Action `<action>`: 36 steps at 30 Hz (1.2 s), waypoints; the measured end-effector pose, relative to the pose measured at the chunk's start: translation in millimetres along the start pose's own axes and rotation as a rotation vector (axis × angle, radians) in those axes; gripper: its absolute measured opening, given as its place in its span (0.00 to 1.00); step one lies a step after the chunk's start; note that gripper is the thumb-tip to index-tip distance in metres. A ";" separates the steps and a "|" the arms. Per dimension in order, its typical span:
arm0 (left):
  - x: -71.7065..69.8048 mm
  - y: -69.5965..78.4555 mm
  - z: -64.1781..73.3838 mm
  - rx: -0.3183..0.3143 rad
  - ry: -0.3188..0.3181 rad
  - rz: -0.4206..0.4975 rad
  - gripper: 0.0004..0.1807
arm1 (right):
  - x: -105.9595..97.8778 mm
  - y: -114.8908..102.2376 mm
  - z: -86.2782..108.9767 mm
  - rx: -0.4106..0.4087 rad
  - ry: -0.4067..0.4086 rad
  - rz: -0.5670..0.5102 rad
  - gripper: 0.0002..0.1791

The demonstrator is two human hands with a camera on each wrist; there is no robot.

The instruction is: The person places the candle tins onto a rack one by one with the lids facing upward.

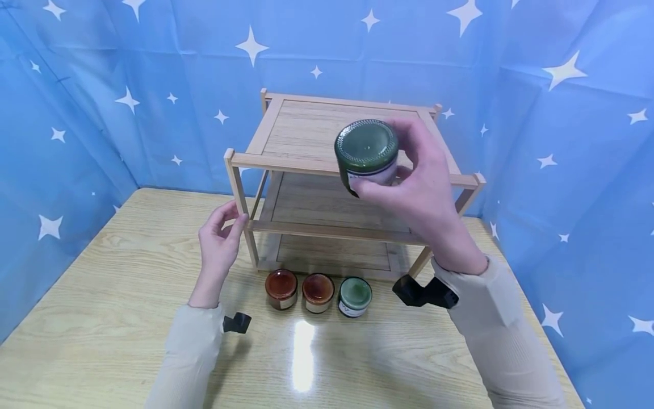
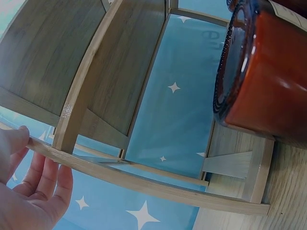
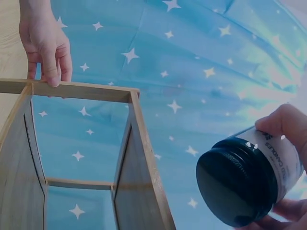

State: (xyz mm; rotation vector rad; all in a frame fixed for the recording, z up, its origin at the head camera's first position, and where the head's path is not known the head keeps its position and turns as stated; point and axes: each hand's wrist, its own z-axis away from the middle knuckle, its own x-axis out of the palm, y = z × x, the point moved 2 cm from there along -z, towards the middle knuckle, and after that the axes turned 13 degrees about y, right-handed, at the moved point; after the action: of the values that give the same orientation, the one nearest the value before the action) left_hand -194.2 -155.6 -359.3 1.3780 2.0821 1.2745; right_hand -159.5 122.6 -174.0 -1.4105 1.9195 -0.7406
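Note:
My right hand (image 1: 416,170) holds a dark green candle jar (image 1: 367,149) above the front edge of the wooden shelf (image 1: 301,165), thumb and fingers around its sides. Its ridged glass end faces up toward the head camera; white label lettering shows in the right wrist view, on the same jar (image 3: 240,182). At the shelf's front left post, my left hand (image 1: 221,236) pinches the wood between thumb and fingers, near the middle tier. On the table before the shelf stand two amber jars (image 1: 281,288) (image 1: 318,292) and a lighter green jar (image 1: 355,296) in a row.
The three-tier shelf stands on a pale wood table (image 1: 122,272), close to a blue star-patterned curtain (image 1: 174,74). Its top board (image 1: 311,122) lies behind the held jar. Black wrist mounts (image 1: 424,291) stick out from both sleeves.

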 end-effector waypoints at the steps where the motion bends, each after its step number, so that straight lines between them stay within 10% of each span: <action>1: 0.2 0.3 -0.1 0.001 0.000 0.000 0.14 | 2.6 -0.1 -2.4 -0.009 -0.003 0.008 0.31; 9: -0.2 0.2 -0.5 -0.007 0.001 -0.004 0.14 | 26.1 1.3 -25.6 -0.149 -0.063 0.095 0.33; 36: 0.1 0.1 -0.9 -0.001 -0.002 -0.005 0.14 | 75.7 10.2 -54.9 0.056 -0.100 0.057 0.31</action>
State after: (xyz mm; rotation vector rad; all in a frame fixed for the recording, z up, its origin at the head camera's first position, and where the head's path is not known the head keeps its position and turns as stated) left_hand -194.7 -155.9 -358.7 1.3723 2.0818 1.2720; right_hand -224.6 56.4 -158.8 -1.3287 1.8400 -0.6789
